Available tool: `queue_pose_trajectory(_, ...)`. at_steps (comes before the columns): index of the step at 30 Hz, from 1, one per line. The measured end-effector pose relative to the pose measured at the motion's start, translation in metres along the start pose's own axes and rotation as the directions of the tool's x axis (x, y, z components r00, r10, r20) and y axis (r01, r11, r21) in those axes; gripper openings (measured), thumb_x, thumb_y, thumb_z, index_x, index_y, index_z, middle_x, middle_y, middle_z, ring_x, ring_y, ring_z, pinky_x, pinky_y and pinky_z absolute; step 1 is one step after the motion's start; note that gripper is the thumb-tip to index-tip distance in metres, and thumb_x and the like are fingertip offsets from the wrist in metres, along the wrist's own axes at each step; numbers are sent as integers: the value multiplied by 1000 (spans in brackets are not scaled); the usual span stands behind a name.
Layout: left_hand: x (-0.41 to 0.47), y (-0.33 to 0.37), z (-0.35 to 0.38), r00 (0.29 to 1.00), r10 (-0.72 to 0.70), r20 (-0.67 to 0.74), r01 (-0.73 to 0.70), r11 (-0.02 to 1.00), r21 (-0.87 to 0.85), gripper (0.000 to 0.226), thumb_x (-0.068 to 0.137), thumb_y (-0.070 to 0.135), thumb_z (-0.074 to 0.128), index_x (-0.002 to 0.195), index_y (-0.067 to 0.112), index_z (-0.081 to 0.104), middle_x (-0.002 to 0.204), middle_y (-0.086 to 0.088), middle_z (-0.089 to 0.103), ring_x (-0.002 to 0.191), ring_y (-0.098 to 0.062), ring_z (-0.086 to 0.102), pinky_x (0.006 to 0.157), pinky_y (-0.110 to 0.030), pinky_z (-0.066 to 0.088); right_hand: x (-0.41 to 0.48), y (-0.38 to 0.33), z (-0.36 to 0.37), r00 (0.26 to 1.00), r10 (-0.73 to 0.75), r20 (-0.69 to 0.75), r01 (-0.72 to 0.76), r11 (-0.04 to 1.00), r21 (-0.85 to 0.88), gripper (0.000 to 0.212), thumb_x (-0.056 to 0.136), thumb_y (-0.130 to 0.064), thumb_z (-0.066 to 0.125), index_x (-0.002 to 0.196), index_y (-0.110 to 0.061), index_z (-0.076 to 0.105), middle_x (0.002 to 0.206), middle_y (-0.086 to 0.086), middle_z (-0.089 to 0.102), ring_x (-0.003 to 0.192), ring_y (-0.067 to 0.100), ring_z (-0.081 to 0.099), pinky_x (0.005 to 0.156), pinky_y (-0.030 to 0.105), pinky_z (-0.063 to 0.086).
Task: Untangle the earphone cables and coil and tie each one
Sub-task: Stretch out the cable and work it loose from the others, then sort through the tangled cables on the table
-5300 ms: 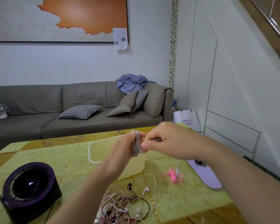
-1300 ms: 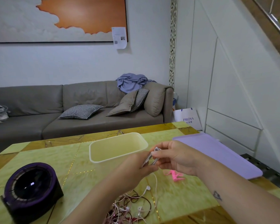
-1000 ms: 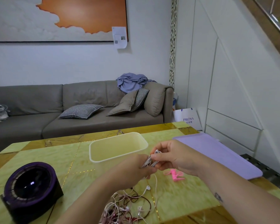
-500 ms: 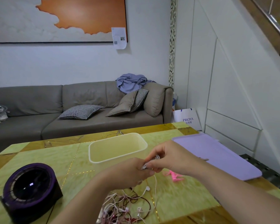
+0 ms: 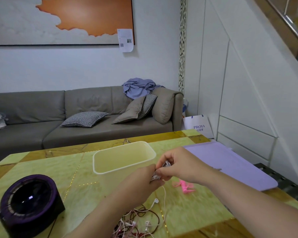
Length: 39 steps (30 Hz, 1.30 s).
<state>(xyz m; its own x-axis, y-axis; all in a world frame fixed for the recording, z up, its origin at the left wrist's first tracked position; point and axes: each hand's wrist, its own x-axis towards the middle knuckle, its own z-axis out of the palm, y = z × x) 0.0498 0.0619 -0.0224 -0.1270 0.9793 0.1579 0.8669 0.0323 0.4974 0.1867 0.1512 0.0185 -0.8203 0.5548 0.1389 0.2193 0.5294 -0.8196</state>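
A small white coiled earphone cable (image 5: 159, 172) sits between my two hands above the table. My left hand (image 5: 141, 183) grips its lower end; my right hand (image 5: 177, 164) pinches the upper part from the right. A loose white strand with an earbud (image 5: 156, 200) hangs down from the coil. Below it a tangle of white, pink and dark red earphone cables (image 5: 138, 222) lies on the table near the front edge. An empty cream plastic container (image 5: 108, 171) stands just behind my hands.
A pink clip-like item (image 5: 184, 186) lies right of the hands. A lilac lid or board (image 5: 230, 164) covers the table's right side. A round purple-black device (image 5: 27, 203) stands at the front left. A grey sofa is beyond the yellow-green table (image 5: 58, 169).
Both hands came down from chest height to just over the table with the coil. In the last second the fingers closed in tighter round the coil and shifted slightly.
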Motion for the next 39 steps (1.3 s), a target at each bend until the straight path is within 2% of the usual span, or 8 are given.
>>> queue_pose_trajectory(4,-1,4,6,973,105,-206,-13,915,404,31,97,39,43,119,18,47,122,4,38,100,-17,55,79,-28,46,5,0,1,999,31,-21,-30,999,22,12,80,-3,71,74,-13,68,71,7,66,54,8,63,57,18,51)
queue_pose_trajectory(7,-2,-2,13,908,257,-330,-49,848,527,37,77,31,75,99,15,50,105,0,50,72,-16,60,56,-27,48,9,1,2,997,73,-31,-70,993,96,4,80,-3,71,80,-5,68,72,12,67,55,10,63,59,19,53)
queue_pose_trajectory(14,7,-19,28,855,410,-317,-129,760,637,9,83,24,41,89,18,46,71,4,56,50,-13,55,51,-24,44,16,17,0,975,221,33,-219,921,322,8,81,2,69,77,-4,66,68,9,65,54,11,63,58,21,54)
queue_pose_trajectory(18,14,-8,31,932,319,-170,-141,753,643,16,70,21,72,79,14,60,67,0,54,46,-14,53,45,-23,38,16,34,0,966,258,20,-249,905,343,5,82,-1,70,80,-5,66,71,8,66,56,10,63,58,20,52)
queue_pose_trajectory(23,23,-10,46,990,-93,-105,121,943,309,5,101,20,36,100,16,37,106,-9,53,91,-31,58,68,-37,39,16,80,-6,960,278,-47,-247,910,334,13,86,-16,67,99,-12,67,87,1,68,72,11,65,71,27,56)
queue_pose_trajectory(27,13,-26,53,973,-221,-69,214,972,-100,23,102,30,30,89,16,43,85,-1,55,73,-17,52,67,-31,41,8,150,-2,942,248,-225,-306,911,-277,5,84,-22,70,88,-21,69,83,-8,67,76,7,62,69,15,46)
queue_pose_trajectory(33,-7,-43,63,936,-341,-90,293,893,-342,30,101,33,33,84,17,52,74,2,59,65,-10,52,56,-24,39,15,201,32,858,114,-500,-368,817,-444,26,88,-36,59,65,-24,56,66,-5,59,64,16,55,57,27,38)
queue_pose_trajectory(39,-19,-60,70,907,-404,-120,317,841,-439,32,101,33,34,84,15,55,69,4,57,61,-8,50,50,-15,35,30,216,48,870,82,-486,-367,766,-528,20,81,-22,63,67,-21,49,76,7,60,75,30,54,68,42,47)
